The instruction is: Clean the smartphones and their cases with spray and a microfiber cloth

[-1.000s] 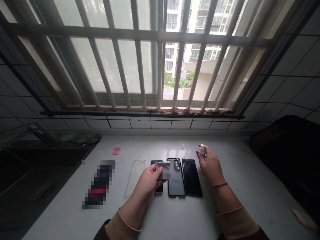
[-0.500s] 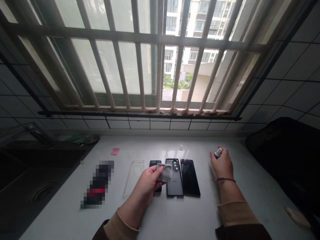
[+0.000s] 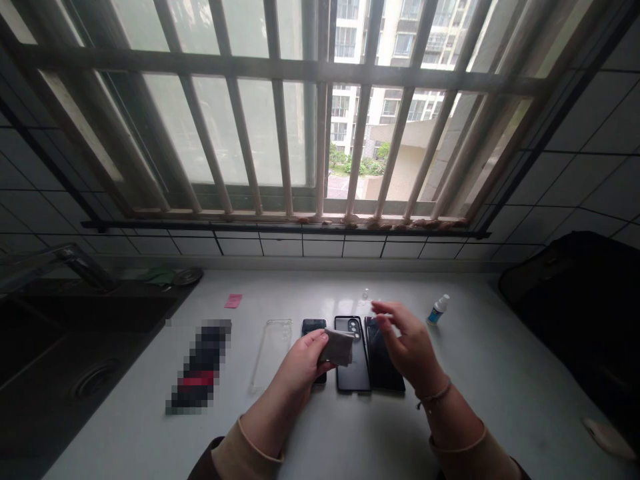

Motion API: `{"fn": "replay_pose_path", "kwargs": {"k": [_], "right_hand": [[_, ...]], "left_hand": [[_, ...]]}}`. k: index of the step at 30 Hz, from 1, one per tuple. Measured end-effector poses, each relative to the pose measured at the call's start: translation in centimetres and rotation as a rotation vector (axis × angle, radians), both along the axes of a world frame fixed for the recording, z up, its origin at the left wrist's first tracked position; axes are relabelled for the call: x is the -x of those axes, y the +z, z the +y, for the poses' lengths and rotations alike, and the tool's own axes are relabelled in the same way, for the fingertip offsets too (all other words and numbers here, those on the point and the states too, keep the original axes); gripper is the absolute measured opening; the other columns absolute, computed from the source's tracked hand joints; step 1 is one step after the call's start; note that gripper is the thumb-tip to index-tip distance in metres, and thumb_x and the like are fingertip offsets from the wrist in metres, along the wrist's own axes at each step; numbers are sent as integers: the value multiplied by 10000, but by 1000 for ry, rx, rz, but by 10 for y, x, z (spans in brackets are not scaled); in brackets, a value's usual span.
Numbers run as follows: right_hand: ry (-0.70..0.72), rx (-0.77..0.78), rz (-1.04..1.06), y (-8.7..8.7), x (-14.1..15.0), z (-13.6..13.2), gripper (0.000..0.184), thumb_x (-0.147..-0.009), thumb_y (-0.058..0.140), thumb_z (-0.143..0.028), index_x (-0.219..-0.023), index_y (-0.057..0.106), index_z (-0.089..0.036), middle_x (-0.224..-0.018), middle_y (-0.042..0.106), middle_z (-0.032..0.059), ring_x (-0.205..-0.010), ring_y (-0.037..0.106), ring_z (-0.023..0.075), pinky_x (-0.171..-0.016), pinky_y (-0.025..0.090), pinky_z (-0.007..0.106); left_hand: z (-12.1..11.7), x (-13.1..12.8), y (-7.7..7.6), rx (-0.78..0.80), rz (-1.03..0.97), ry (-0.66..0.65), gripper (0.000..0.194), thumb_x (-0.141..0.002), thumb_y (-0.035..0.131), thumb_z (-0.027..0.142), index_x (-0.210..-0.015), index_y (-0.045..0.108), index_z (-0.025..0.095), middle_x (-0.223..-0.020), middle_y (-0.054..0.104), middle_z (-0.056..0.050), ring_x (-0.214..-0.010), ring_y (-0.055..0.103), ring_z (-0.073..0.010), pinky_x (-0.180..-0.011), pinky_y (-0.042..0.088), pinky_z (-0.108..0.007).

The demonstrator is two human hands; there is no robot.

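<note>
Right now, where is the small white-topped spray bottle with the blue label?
In the head view, the spray bottle stands on the pale counter, right of the bare right hand and the glossy black phone.

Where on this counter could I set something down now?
Bare counter shows between the spray bottle and the large dark object at right, and in front between your sleeves. Crowded: black case and black phone, partly hidden by the gray cloth and right hand.

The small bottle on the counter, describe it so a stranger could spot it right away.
Below the barred window runs a white counter. There, to the right of the person's right hand, stands the small bottle. Its white top and blue label set it apart from the flat black phone nearby.
</note>
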State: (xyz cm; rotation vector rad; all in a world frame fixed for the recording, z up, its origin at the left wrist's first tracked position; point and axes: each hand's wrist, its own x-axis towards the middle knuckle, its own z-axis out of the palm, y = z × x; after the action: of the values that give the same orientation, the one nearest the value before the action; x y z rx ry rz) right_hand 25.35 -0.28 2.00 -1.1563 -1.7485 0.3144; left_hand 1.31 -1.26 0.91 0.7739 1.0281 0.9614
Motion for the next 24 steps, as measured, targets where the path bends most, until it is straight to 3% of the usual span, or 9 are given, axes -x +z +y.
{"fn": "replay_pose_path", "kwargs": {"k": [2,5,10,13,15,17,19,21,24], "right_hand": [[239,270,31,-5,24,-5,405,-1046,573,-438,-1377,643,-216,-1233,736,120,-1073,719,252,-897,596,365],[391,500,93,-14,44,-8,408,-1007,631,-496,-1284,713,-206,-1143,772,101,-989,736,250,-843,596,344],[354,614,293,-27,48,-7,381,-964,675,-537,-1073,771,-185,-942,780,71,-831,720,222,-731,582,311],[322,596,357,-30,47,-5,402,-969,656,-557,-1041,790,-185,-874,775,61,-787,713,210,-716,572,304],[280,583,378,-30,45,-3,418,-968,651,-569,-1039,796,-183,-861,774,60,-789,713,214,-711,571,303],[243,579,386,-29,43,-2,437,-967,644,-582,-1052,796,-181,-871,775,64,-796,713,220,-708,575,307],[226,581,388,-29,41,0,457,-969,631,-597,-1074,792,-183,-883,774,67,-794,708,224,-698,579,313],[216,586,392,-28,40,0,471,-966,625,-613,-1071,791,-185,-887,771,71,-791,704,229,-691,583,320],[233,613,422,-25,40,-1,475,-958,631,-623,-1045,789,-184,-908,771,81,-829,716,250,-712,595,343]], "left_hand": [[1,2,-2,-69,16,-49,338,-921,692,405,-1111,750,132,-1122,752,-156,-1061,703,-271,-877,593,-360],[1,4,-5,-149,54,-120,408,-911,686,472,-1130,759,135,-1079,761,-142,-983,711,-254,-853,581,-351],[-2,6,2,-325,323,-139,466,-946,583,583,-996,777,162,-900,756,-96,-815,692,-226,-727,535,-303],[2,20,12,-524,707,-38,459,-998,483,544,-973,773,189,-886,759,-86,-844,690,-245,-758,515,-317],[9,37,18,-624,1083,76,416,-1028,420,447,-1016,755,201,-951,758,-95,-898,690,-257,-815,501,-339],[17,57,20,-572,1496,168,383,-1013,424,377,-986,742,166,-995,738,-145,-921,687,-292,-837,494,-372],[23,76,17,-379,1767,128,385,-989,453,360,-997,742,106,-1028,721,-215,-934,697,-340,-833,501,-406],[27,91,12,-196,1824,23,397,-977,469,365,-1025,734,74,-1009,723,-245,-934,710,-370,-792,508,-417],[30,104,8,-43,1708,-36,364,-955,482,359,-1044,729,106,-986,742,-243,-942,725,-391,-737,507,-414]]}}
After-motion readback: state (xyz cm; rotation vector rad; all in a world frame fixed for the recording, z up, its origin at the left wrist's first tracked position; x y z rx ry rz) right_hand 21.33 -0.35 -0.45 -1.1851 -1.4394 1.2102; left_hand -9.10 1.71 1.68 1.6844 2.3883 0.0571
